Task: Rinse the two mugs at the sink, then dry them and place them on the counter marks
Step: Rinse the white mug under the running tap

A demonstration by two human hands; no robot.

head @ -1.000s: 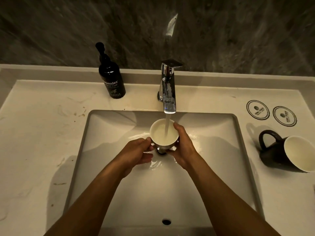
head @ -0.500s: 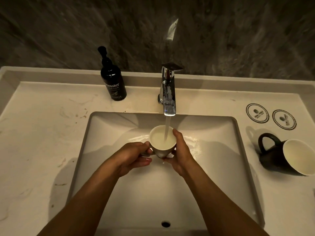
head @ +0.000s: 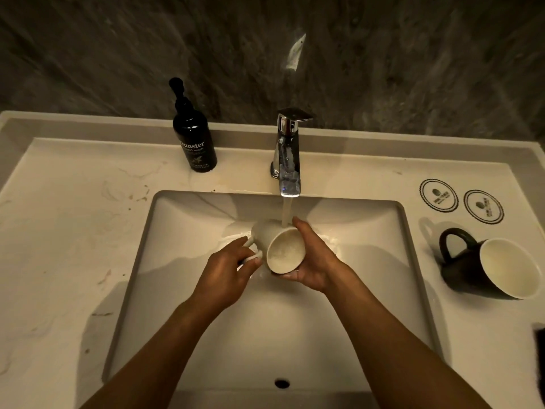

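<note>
Rectangular white ceramic sink basin set in a veined pale stone counter; chrome tap running. Matte black mug with cream interior lies tipped beside two round printed marks. White glazed mug, tilted mouth-forward under the stream: right hand cups its body, left hand grips the handle. Wet glaze could slip and chip on the hard basin.

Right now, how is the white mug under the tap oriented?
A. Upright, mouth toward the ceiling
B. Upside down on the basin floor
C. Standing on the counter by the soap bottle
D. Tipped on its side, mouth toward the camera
D: the white mug is held tipped between the left hand and right hand, its open mouth facing the camera, water striking its outer wall.
</note>
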